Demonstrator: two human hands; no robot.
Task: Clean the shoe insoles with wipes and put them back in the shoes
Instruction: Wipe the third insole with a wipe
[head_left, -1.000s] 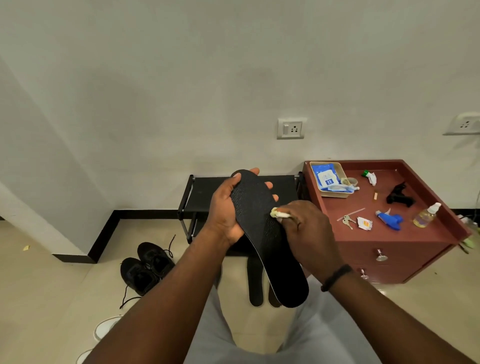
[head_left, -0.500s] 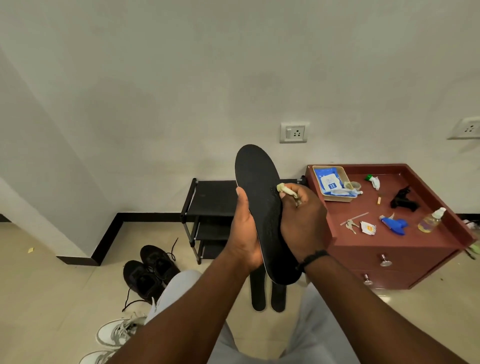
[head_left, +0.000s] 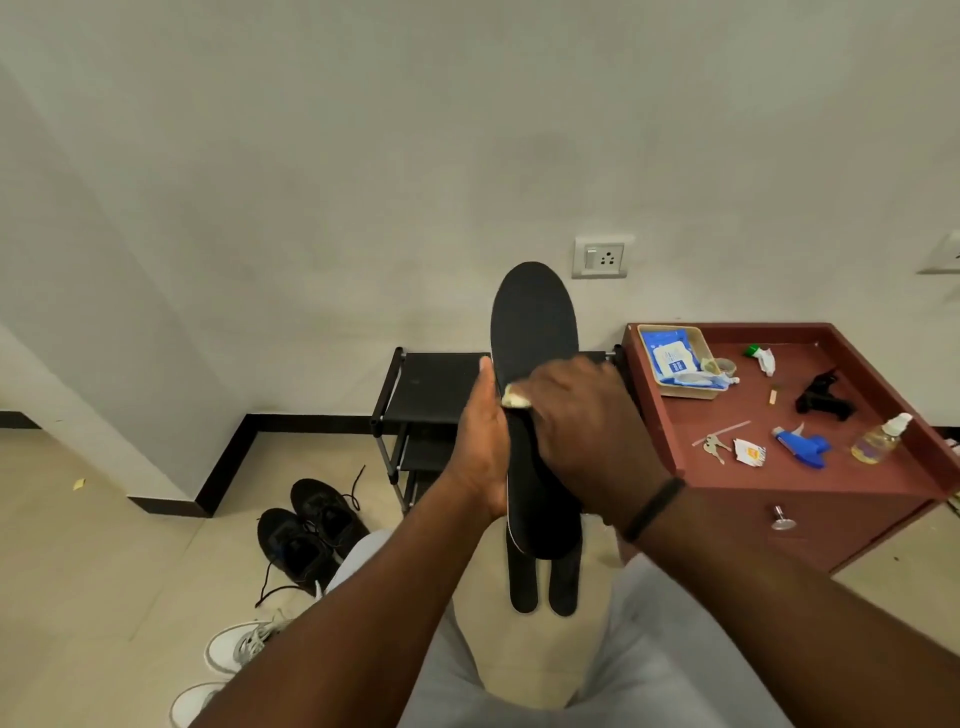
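Note:
I hold a black insole (head_left: 535, 322) upright in front of me, toe end up. My left hand (head_left: 483, 447) grips its left edge at mid-length. My right hand (head_left: 576, 415) covers the insole's middle and pinches a crumpled whitish wipe (head_left: 514, 399) against its surface. Two more black insoles (head_left: 543, 582) lie side by side on the floor below, partly hidden by the held one. A pair of black shoes (head_left: 311, 525) stands on the floor at left, and white sneakers (head_left: 234, 644) sit nearer me. A blue wipes pack (head_left: 670, 356) lies in a tray on the red cabinet.
A black shoe rack (head_left: 431, 395) stands against the wall behind my hands. The red cabinet (head_left: 852, 499) at right carries keys, a blue sprayer (head_left: 802, 444), a small bottle (head_left: 880, 439), a black tool and scraps. My grey-trousered knees fill the bottom of the view.
The insole was tilted, then raised to upright. My left hand slid from its top down to its left edge. My right hand with the wipe moved across the insole toward the left.

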